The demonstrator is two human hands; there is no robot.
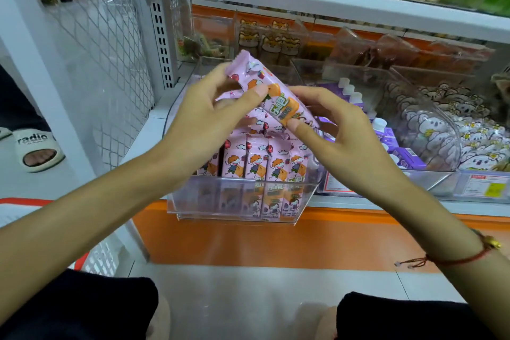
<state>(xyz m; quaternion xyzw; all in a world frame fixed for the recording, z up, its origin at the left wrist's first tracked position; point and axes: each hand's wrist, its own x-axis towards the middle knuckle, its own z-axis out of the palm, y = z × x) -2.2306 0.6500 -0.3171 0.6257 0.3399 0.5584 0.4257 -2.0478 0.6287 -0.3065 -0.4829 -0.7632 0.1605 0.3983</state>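
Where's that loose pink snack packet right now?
In the head view it's mid-frame: the pink packet is pinched between the left hand and right hand, above the clear bin of matching packets, left of the purple cartons.

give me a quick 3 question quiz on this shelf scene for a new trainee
1. True or false: the left hand and the right hand both hold one pink packet above the clear bin.
2. What stands just to the right of that bin? A) purple cartons B) green bottles C) red tins
3. Fill in: the stocked packets in the bin stand ____.
Key: 1 true; 2 A; 3 upright.
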